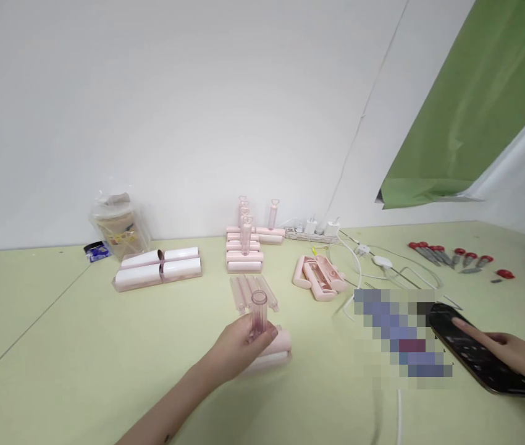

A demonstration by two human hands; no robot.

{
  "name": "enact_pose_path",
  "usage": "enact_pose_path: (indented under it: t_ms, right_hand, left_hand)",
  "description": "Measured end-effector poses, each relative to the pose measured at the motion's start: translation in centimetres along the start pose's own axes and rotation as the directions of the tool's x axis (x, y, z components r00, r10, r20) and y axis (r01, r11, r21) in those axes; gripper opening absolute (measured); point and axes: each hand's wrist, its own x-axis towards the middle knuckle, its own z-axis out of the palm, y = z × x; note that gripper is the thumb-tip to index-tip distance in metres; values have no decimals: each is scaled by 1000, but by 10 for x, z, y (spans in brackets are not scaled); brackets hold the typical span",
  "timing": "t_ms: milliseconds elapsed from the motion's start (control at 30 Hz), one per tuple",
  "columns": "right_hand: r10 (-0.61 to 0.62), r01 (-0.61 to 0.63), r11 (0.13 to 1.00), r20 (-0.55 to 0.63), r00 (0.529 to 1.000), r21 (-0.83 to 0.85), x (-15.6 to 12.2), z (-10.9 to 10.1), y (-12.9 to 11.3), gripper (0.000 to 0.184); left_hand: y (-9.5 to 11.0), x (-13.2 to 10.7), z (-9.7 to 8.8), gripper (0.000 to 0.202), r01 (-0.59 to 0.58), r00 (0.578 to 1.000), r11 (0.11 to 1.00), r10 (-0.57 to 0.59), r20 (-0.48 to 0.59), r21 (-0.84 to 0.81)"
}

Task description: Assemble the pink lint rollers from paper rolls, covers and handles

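My left hand (239, 349) is closed around a clear pink tube (259, 315) held upright, just above a pink lint-roller piece (275, 355) lying on the pale green table (105, 358). My right hand (512, 355) rests on a black phone (475, 355) at the right, index finger stretched out onto its screen. Several more clear pink tubes (248, 292) lie flat just beyond my left hand.
White rolls (158, 269) lie at the back left beside a bagged cup (118, 225). Stacked pink parts (244, 250) and pink frames (318, 276) sit mid-table. A power strip (311, 232), white cables (383, 266) and red-handled tools (452, 256) occupy the right. A blurred patch (401, 337) hides something.
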Motion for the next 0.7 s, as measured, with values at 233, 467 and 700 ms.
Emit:
enact_pose_path:
  t_ms: [233, 467, 700]
  right_hand:
    - [81, -99, 978, 101, 992, 184, -3, -9, -9, 30]
    - [139, -129, 959, -22, 990, 251, -12, -5, -12, 29]
    - [58, -91, 966, 141, 988, 241, -28, -25, -31, 24]
  left_hand:
    - [5, 0, -2, 35, 11, 1000, 1000, -11, 8, 3]
    - [7, 0, -2, 34, 21, 1000, 1000, -21, 14, -5]
    - [5, -1, -2, 36, 35, 999, 999, -35, 21, 11]
